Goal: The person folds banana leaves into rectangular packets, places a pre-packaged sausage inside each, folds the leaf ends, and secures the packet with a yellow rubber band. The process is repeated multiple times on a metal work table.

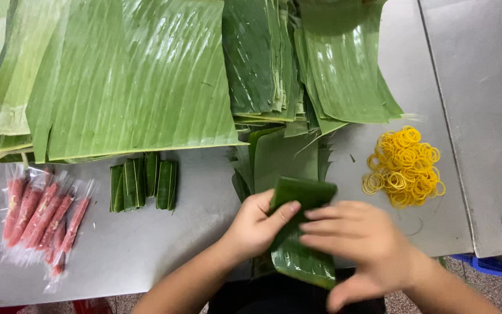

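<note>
A food-wrapping workshop: steel worktop [146, 256] stacked with banana leaves [135, 75], bagged sausages [42, 218], yellow rubber bands [403, 167].
</note>
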